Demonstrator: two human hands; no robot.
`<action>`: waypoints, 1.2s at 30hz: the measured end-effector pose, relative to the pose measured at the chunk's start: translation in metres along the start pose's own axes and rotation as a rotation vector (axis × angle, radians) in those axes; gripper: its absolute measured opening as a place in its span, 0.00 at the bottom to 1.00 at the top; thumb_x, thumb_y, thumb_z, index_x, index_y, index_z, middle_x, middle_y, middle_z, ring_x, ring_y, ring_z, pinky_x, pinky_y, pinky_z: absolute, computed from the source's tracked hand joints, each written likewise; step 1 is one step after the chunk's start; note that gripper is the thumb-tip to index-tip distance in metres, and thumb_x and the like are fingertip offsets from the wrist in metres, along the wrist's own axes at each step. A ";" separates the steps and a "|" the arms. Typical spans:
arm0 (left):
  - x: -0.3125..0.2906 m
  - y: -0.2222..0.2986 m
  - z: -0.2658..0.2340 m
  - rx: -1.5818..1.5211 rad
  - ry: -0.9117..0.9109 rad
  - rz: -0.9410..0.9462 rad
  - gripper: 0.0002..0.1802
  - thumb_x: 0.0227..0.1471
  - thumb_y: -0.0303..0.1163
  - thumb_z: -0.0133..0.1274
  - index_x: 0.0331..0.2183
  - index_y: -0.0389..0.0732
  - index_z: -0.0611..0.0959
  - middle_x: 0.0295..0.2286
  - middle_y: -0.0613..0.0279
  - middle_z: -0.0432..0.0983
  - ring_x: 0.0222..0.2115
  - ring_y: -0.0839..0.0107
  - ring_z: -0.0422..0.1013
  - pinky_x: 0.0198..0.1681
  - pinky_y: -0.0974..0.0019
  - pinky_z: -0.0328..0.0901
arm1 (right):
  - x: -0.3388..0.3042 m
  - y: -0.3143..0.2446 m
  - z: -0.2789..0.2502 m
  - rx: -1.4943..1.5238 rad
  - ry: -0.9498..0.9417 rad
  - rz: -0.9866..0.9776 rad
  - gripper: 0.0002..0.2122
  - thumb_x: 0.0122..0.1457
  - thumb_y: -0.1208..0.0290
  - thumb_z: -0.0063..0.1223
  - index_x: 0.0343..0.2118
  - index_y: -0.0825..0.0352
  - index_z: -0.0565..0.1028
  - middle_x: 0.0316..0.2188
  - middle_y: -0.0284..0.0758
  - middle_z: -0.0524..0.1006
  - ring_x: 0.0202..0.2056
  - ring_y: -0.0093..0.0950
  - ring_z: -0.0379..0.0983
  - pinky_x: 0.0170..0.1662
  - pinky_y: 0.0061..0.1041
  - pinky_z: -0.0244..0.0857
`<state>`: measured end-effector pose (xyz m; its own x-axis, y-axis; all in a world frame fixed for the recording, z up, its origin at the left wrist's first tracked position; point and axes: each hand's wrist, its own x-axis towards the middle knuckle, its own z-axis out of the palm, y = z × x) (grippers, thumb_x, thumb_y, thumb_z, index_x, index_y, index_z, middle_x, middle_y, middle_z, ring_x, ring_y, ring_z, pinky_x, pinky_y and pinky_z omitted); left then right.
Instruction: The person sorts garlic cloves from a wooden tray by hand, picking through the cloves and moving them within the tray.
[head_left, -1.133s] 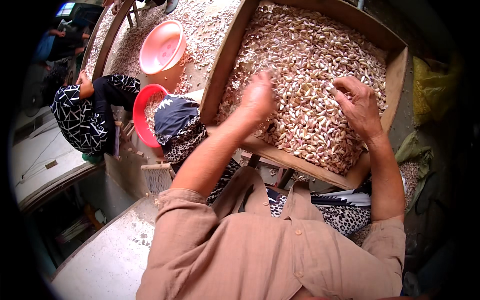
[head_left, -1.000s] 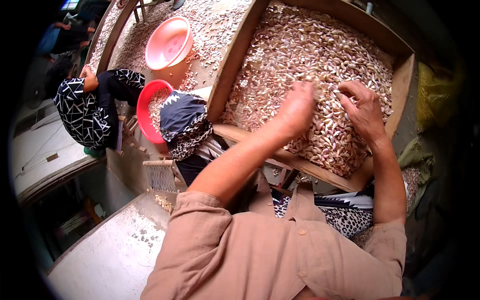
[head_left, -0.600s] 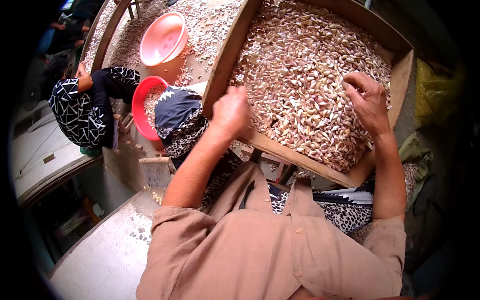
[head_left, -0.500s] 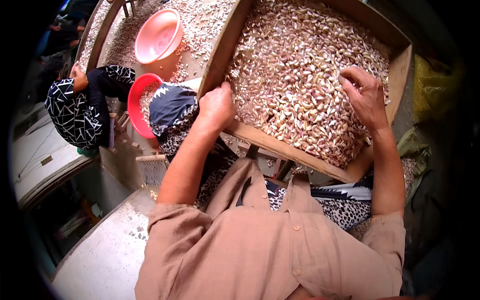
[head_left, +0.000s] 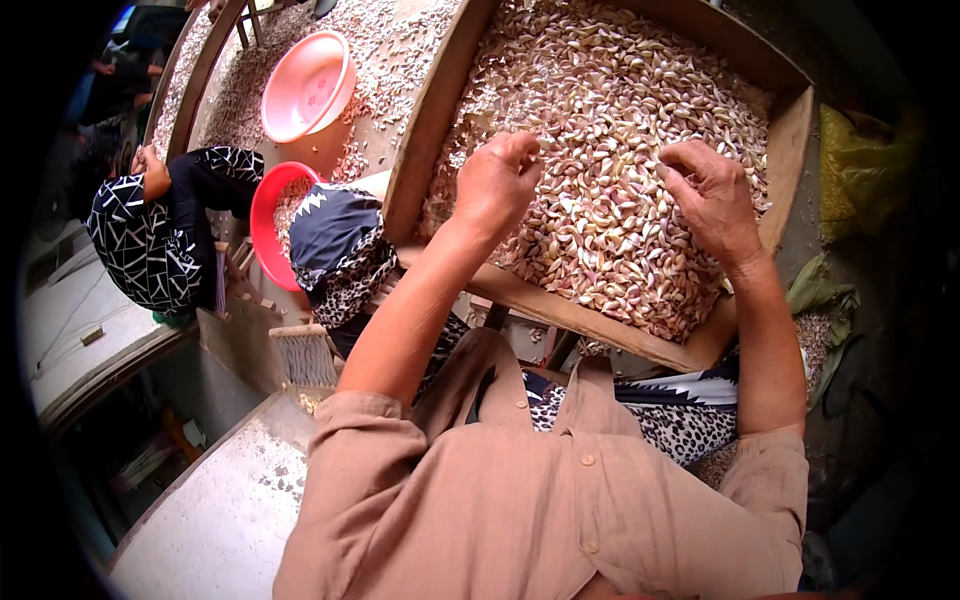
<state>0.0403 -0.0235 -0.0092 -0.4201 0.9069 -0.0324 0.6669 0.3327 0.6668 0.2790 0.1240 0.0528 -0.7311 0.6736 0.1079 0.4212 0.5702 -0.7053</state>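
A wooden tray [head_left: 580, 310] lies before me, filled with loose garlic cloves [head_left: 610, 150] in white and pinkish skins. Over the left part of the cloves, my left hand [head_left: 497, 187] is closed, thumb and fingers drawn together; anything between the fingertips is too small to make out. My right hand [head_left: 714, 198] hovers at the right side of the tray with its fingers curled toward the thumb, close to the cloves. Whether it pinches a clove cannot be seen.
Left of the tray stand a pink basin [head_left: 308, 86] and a red basin [head_left: 276, 222] holding cloves. More cloves cover the floor beyond. A co-worker in a patterned top [head_left: 145, 240] sits at far left. A yellow sack [head_left: 850, 170] lies at right.
My left hand has let go of the tray's left edge and moved right, over the cloves. My right hand has shifted slightly left and stays curled.
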 end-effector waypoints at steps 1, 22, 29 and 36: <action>0.008 0.001 0.007 0.003 0.022 0.002 0.09 0.50 0.28 0.62 0.36 0.42 0.82 0.31 0.58 0.80 0.30 0.62 0.78 0.36 0.62 0.72 | -0.001 0.001 0.000 -0.002 0.002 -0.007 0.05 0.59 0.75 0.57 0.34 0.71 0.78 0.31 0.42 0.79 0.34 0.37 0.79 0.40 0.33 0.71; 0.034 -0.016 0.046 0.243 0.060 0.054 0.08 0.50 0.30 0.63 0.36 0.49 0.87 0.34 0.66 0.81 0.35 0.64 0.78 0.40 0.61 0.72 | -0.006 -0.004 0.000 -0.007 -0.041 -0.006 0.06 0.58 0.73 0.57 0.36 0.69 0.79 0.33 0.42 0.81 0.35 0.39 0.80 0.41 0.34 0.73; 0.016 -0.003 0.039 -0.654 -0.090 -0.171 0.07 0.55 0.28 0.63 0.37 0.37 0.85 0.30 0.64 0.81 0.28 0.76 0.75 0.30 0.71 0.68 | -0.008 0.001 0.002 0.021 -0.035 -0.026 0.07 0.58 0.72 0.56 0.36 0.69 0.81 0.33 0.41 0.82 0.33 0.35 0.80 0.40 0.32 0.73; -0.020 0.046 0.035 -1.270 -0.225 -0.314 0.06 0.59 0.26 0.59 0.40 0.36 0.83 0.29 0.66 0.80 0.24 0.81 0.74 0.23 0.80 0.62 | -0.013 -0.012 0.027 0.731 -0.243 0.290 0.07 0.59 0.75 0.58 0.39 0.70 0.81 0.32 0.32 0.82 0.35 0.18 0.77 0.38 0.21 0.73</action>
<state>0.1011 -0.0170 -0.0042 -0.2569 0.9003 -0.3515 -0.5253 0.1752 0.8327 0.2687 0.0957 0.0412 -0.7779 0.5790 -0.2441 0.2169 -0.1172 -0.9691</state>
